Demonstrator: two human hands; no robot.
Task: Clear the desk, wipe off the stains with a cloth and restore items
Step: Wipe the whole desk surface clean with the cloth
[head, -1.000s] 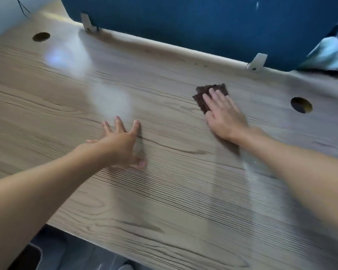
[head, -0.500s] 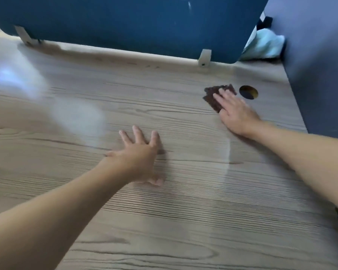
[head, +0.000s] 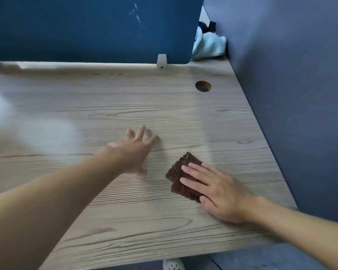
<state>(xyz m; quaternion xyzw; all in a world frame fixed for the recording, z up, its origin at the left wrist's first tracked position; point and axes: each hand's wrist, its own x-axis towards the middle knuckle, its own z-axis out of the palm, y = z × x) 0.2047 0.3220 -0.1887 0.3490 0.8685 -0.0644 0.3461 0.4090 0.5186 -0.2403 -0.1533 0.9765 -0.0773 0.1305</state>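
Right hand (head: 218,191) lies flat on the dark brown cloth (head: 185,192), fingers straight, pressing it down and not curled round it. The cloth sits lower right of centre on the desk (head: 183,117), near the front edge and the right end. Left hand (head: 135,151), centre frame, is spread and holds nothing. It's blurred, so I can't tell how much weight is on it.

Looks like the wiping step, with no items on the visible desk top.

Risks from here:
- Only the fingers and part of the palm cover the cloth, and its far corner pokes out free. A fast push could fold or bunch that corner, or let the hand slide off and leave the cloth behind.
- The cloth is near the front edge. A stroke pulled toward the body could drag it off onto the floor.
- The grey side panel (head: 290,94) runs along the right end. A wide sweep that way could knock knuckles against it and leave a strip along it unwiped.
- The cable hole (head: 203,86), upper right, could snag a cloth corner if a stroke goes over it.
- The glare patch (head: 47,133) at left washes out the wood grain, so a stain there could be missed. I can't pick out any stain from here.
- If the left hand is braced on a damp patch, it could slip or leave prints.

The blue partition (head: 86,26) closes the back. A pale bundle (head: 209,45) sits behind it, well apart from the work.
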